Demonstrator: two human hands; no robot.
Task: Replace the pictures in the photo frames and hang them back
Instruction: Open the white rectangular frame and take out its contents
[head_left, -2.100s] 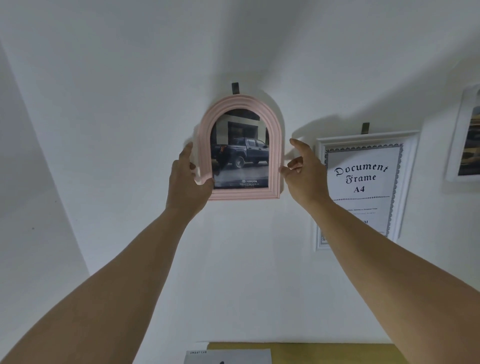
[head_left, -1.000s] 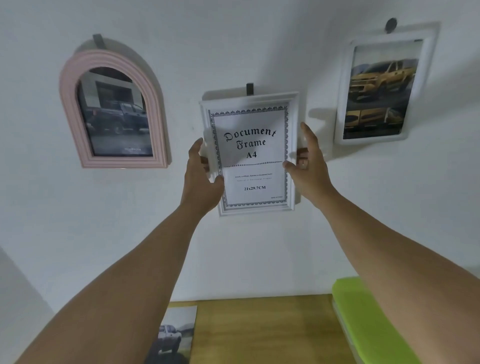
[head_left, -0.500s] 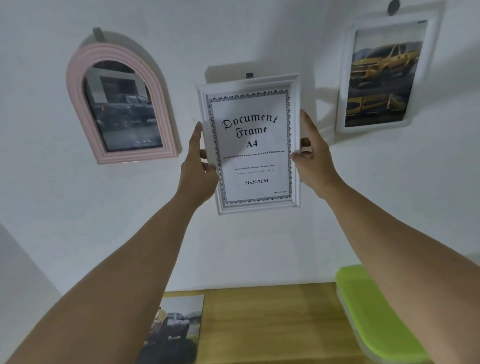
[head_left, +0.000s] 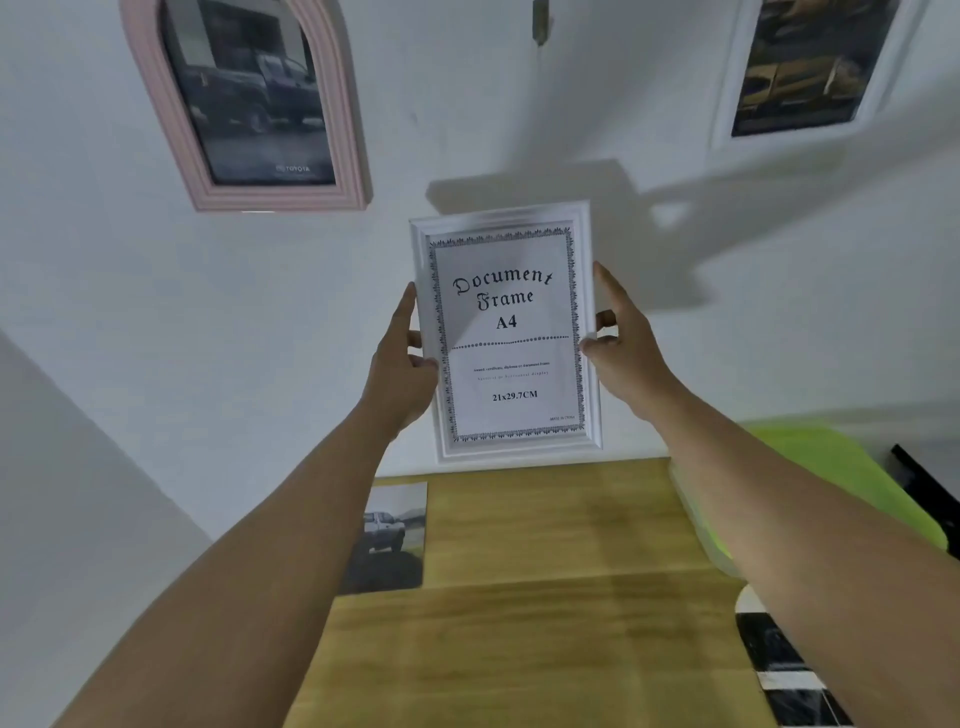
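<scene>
I hold a white document frame (head_left: 506, 332) with a "Document Frame A4" insert upright in front of the wall, off its hook (head_left: 540, 23). My left hand (head_left: 402, 364) grips its left edge and my right hand (head_left: 621, 345) grips its right edge. On the wall at upper left a pink arched frame (head_left: 249, 104) shows a dark pickup truck. At upper right a white frame (head_left: 802, 67) shows yellow trucks. A loose car photo (head_left: 392, 538) lies on the wooden table (head_left: 545, 597), partly hidden by my left forearm.
A green lidded box (head_left: 841, 483) sits at the table's right side by the wall. A dark photo with white stripes (head_left: 779, 670) lies at the lower right. A black object (head_left: 924, 478) leans at the far right edge.
Both hands left the pink arched frame hanging, took hold of the white document frame, lifted it off its hook and brought it down toward the table. The view tilted downward.
</scene>
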